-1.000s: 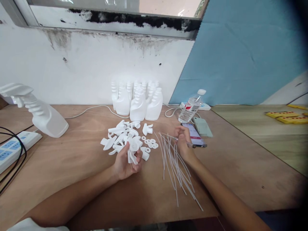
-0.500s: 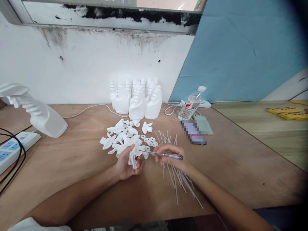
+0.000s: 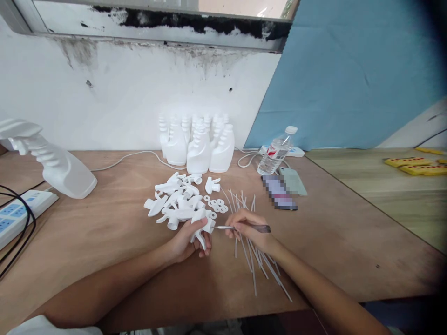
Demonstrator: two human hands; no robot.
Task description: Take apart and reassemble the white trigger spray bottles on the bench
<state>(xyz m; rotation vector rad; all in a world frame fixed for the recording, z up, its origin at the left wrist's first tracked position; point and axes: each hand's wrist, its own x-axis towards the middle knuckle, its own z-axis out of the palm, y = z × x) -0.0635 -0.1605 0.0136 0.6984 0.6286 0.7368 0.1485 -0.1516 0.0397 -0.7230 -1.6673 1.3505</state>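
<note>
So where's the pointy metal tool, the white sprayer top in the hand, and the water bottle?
Thin metal tool (image 3: 244, 227), head view, middle of its shaft.
White plastic sprayer top (image 3: 199, 221), head view, its body.
Clear plastic water bottle (image 3: 275, 154), head view, its label.

The spray head (image 3: 200, 223) in the left hand (image 3: 186, 242) is plain white, like the heap of spray heads (image 3: 178, 200), the small washers (image 3: 218, 204) and the bottles (image 3: 197, 144) behind them. The tubes (image 3: 256, 263) are translucent white. The right hand (image 3: 249, 230) has a tool (image 3: 244, 228) with a silvery tip and dark handle. The desk (image 3: 104, 232) is brown wood grain; the board (image 3: 349, 74) is blue.
</note>
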